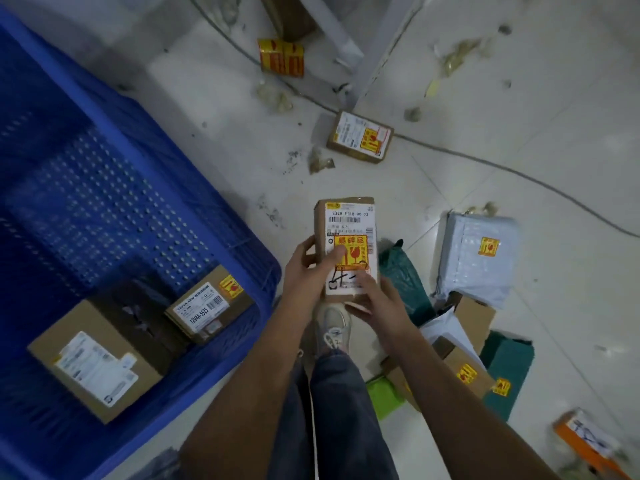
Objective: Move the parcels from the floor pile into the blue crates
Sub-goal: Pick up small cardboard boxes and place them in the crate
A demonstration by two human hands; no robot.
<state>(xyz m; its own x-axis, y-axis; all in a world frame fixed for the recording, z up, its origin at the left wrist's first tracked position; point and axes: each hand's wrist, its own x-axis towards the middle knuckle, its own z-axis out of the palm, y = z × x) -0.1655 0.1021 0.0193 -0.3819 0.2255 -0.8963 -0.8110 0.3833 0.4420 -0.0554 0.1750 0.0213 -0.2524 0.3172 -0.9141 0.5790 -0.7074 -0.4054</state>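
I hold a small cardboard parcel (346, 223) with a white label and a yellow fragile sticker, above the floor in the middle of the view. My left hand (310, 271) grips its left side, thumb across the label. My right hand (375, 299) holds its lower right corner. The blue crate (145, 161) stands just to the left. Inside it lie a large cardboard box (97, 362) and a smaller labelled box (207, 303). The floor pile (474, 351) of boxes and bags lies at the lower right.
A grey mailer bag (478, 254) and a green bag (401, 271) lie right of my hands. A small box (360, 136) and a cable (485, 161) lie on the tiled floor farther out. An orange box (585, 438) sits at the bottom right. My shoe (334, 329) is below the parcel.
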